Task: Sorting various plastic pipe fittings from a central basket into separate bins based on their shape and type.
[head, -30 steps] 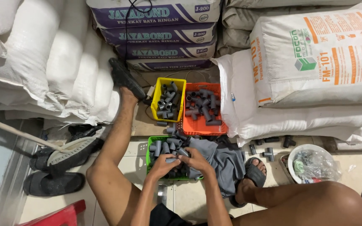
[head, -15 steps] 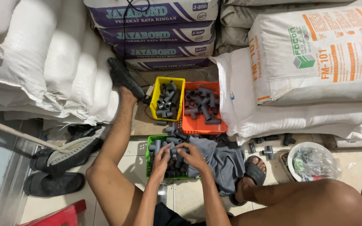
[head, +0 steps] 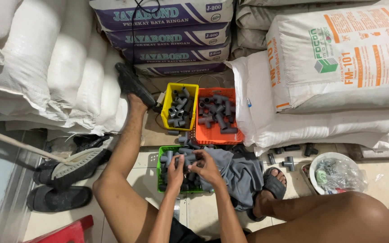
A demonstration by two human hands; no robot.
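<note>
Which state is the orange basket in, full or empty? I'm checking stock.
Partly full: grey pipe fittings cover most of the orange basket floor, with bare orange showing at its near end.

Matt grey plastic pipe fittings; glossy plastic green basket; woven sacks; smooth tiled floor.

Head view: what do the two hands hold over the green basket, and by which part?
Both the left hand and right hand grip a grey pipe fitting at its opposite ends, above the green basket.
</note>
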